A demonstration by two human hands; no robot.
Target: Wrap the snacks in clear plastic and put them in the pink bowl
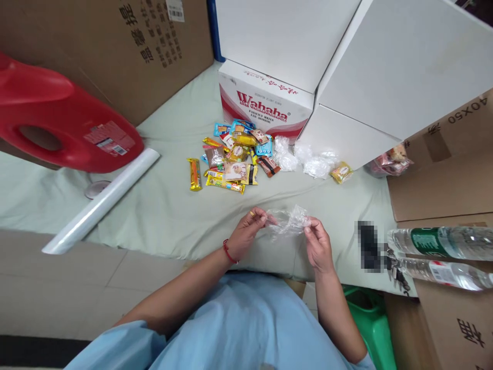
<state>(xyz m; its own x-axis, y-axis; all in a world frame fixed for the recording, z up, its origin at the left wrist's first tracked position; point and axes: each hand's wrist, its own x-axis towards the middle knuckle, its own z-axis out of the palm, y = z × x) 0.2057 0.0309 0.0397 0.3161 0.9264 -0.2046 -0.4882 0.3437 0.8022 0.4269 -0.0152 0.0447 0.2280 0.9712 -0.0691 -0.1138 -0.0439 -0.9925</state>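
Note:
Stretched between my two hands is a crumpled clear plastic bag (288,221), held above the front of the cloth-covered table. My left hand (246,231), with a red cord at the wrist, pinches its left end. Fingers of my right hand (318,242) grip the opposite end. Beyond my hands lies a heap of wrapped snacks (234,172). To its right are several crumpled clear plastic bags (316,163), with a yellow wrapped snack (341,172) beside them.
A white and red Wahaha carton (265,103) stands behind the snacks. At the left are a red jug (69,118) and a roll of plastic film (102,203). Water bottles (442,242) and keys (398,275) lie at the right. A green stool (372,324) is below the table edge.

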